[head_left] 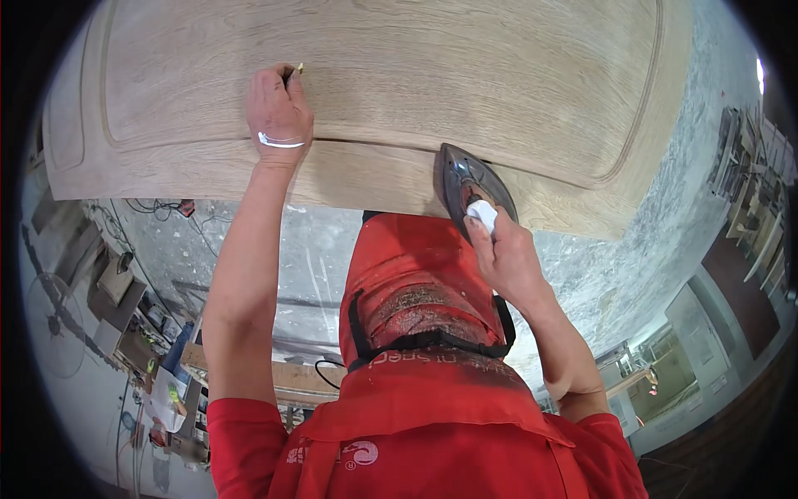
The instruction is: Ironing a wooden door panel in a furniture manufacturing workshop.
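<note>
A large wooden panel (374, 91) with routed grooves, like a door, lies across the top of the view. My right hand (509, 259) is closed round the white handle part of a dark, pointed clothes iron (455, 185), which rests on the panel's near border. Farther left, my left hand (278, 108) rests on the panel just beyond its long groove, fingers curled. A small pale tip (300, 68) pokes out by its thumb; the rest of that object is hidden in the hand. A white, shiny band-like mark (280, 142) shows at my left wrist.
My red apron (416, 258) is close to the panel's near edge. Cables and a small red device (186, 208) lie on the grey floor at left. Another person (166, 399) is at the lower left. Boards (752, 216) stand stacked at far right.
</note>
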Demonstrator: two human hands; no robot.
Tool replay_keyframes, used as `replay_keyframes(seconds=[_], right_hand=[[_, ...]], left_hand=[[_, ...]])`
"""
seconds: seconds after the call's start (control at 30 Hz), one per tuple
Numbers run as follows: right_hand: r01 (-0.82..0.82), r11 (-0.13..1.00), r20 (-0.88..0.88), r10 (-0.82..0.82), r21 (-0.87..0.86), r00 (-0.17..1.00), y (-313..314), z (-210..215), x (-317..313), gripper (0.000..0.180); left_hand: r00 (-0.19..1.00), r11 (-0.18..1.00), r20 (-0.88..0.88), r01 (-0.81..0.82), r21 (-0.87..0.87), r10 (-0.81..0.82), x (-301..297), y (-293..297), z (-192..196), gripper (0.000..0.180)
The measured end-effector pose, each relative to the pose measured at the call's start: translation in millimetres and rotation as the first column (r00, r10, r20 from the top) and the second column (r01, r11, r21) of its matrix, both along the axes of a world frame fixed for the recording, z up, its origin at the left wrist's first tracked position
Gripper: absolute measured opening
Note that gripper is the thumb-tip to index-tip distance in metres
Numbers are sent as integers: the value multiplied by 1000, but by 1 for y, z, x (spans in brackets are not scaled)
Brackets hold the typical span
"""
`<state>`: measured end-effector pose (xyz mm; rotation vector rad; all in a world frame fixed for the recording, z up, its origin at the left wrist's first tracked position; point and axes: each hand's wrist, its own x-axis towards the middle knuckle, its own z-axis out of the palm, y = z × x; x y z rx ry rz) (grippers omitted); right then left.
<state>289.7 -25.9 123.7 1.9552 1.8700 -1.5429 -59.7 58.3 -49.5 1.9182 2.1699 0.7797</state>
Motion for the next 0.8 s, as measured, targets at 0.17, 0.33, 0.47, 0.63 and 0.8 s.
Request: replay_keyframes(seconds=[0.17, 0.33, 0.47, 0.63, 0.8], right_hand=[[56, 998, -24, -56, -27, 998, 1, 2, -3, 39], [27, 1000, -4, -27, -13, 1000, 2, 3, 1, 39], [81, 997, -23, -81, 13, 996, 3, 6, 0, 39], [48, 999, -47, -48, -11, 998, 9, 5, -9, 41], [79, 997, -38, -80, -23, 996, 11, 9, 8, 42]], left_hand=[[1000, 1000, -11, 1, 0, -1, -4, 0, -2, 12], [1000, 1000, 4, 3, 0, -3, 1, 0, -1, 12], [1000, 1000, -10, 5, 19, -4, -1, 2, -1, 13], [1000, 1000, 8, -7, 2, 7, 0, -1, -1, 13], [1000, 1000, -2, 15, 12, -15, -2, 0, 0, 13]])
